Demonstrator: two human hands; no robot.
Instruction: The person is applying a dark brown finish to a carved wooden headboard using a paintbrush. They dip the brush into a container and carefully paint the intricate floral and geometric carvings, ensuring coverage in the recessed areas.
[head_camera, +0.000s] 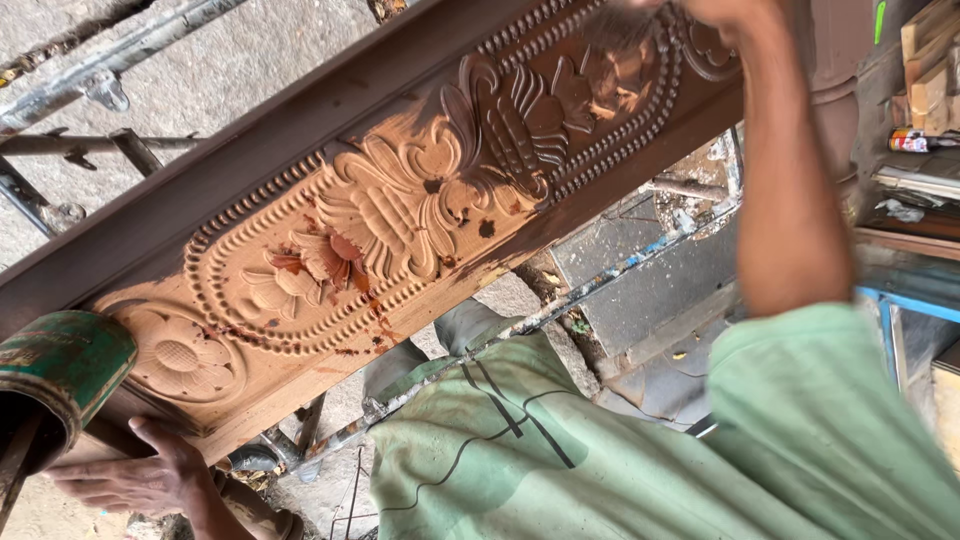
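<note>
Daylight is falling on the rough grey concrete floor (230, 75) beneath me; metal bars (90, 75) are lying across it, and cluttered wooden shelves (915, 170) are standing at my right.
</note>
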